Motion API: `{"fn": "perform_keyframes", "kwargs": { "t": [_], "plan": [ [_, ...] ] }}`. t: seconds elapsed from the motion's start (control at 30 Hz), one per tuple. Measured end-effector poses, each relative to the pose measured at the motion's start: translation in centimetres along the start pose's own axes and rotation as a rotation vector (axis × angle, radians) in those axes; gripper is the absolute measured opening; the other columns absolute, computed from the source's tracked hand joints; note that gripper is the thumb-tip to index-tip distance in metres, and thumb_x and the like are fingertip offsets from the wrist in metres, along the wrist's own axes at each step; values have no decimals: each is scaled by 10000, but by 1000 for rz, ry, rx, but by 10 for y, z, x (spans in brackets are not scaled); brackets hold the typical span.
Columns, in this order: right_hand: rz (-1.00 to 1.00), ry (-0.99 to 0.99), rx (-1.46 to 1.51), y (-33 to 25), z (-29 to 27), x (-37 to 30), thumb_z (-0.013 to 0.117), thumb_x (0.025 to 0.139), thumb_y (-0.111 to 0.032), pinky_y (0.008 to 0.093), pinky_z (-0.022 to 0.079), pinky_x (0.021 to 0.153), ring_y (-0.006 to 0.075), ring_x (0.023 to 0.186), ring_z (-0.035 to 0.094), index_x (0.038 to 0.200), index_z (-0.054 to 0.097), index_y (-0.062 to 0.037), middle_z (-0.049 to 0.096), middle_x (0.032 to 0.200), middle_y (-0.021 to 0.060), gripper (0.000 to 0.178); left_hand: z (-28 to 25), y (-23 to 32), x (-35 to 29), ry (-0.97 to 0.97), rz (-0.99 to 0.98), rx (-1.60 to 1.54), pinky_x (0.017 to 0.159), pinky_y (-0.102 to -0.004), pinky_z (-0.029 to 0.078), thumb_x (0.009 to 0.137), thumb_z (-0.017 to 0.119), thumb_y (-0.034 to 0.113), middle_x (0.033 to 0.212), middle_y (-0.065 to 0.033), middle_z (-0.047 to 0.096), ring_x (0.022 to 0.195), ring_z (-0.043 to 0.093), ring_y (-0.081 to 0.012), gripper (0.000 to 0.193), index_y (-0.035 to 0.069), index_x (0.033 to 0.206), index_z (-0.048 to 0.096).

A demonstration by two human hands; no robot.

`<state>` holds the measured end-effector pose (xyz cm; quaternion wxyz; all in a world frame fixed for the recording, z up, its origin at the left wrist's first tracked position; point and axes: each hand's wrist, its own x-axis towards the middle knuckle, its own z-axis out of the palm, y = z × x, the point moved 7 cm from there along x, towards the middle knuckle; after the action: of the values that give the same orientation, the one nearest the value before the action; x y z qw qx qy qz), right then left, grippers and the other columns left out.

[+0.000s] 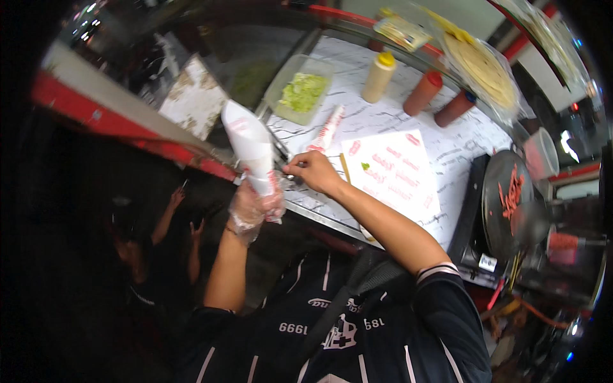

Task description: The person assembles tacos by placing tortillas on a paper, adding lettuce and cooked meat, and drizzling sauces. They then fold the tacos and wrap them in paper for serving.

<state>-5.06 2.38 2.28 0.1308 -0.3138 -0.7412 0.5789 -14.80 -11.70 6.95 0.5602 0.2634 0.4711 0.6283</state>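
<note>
My left hand point(248, 207), in a clear plastic glove, is closed around the lower end of a white paper-wrapped roll point(249, 137) with red print. The roll stands upright at the counter's left edge. My bare right hand point(313, 171) is just to its right, over the near left corner of the counter, fingertips pinched together; what they hold, if anything, is hidden. Beyond it lies a slim paper-wrapped piece point(327, 129). A printed white paper sheet point(391, 169) with a scrap of lettuce point(365, 166) on it lies right of my right hand.
A plastic tub point(271, 96) of chopped lettuce stands at the far left. Behind are a pale sauce bottle point(379, 78), two red-brown bottles point(423, 94) and bagged tortillas point(480, 69). A round griddle point(495, 207) with reddish food sits at the right. Another person's arm point(167, 217) shows at lower left.
</note>
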Motion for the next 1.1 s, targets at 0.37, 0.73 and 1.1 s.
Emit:
{"fn": "perform_keyframes", "kwargs": {
  "t": [0.37,0.73,1.1],
  "plan": [
    [-139,179,-314,45,-12,-42,760,940,-220,393,498,824,265,880,609,901,683,-15,579,943,136,222,50,18,33,-114,-53,15,509,-300,461,837,732,21,713,-60,577,572,566,-159,290,30,1055,541],
    [-104,330,-248,-71,-139,-123,796,907,-320,377,435,621,234,644,527,764,640,14,576,714,129,395,135,-42,52,-199,-226,114,458,-267,444,919,748,108,745,-16,599,550,550,-111,198,38,1054,621],
    [-247,511,-127,-5,-177,-221,866,804,-140,298,468,709,138,780,534,898,646,-17,584,906,45,269,233,-111,1,-761,-706,-766,354,-256,357,968,646,452,745,-55,543,390,418,-88,422,54,1060,540]
  ]
}}
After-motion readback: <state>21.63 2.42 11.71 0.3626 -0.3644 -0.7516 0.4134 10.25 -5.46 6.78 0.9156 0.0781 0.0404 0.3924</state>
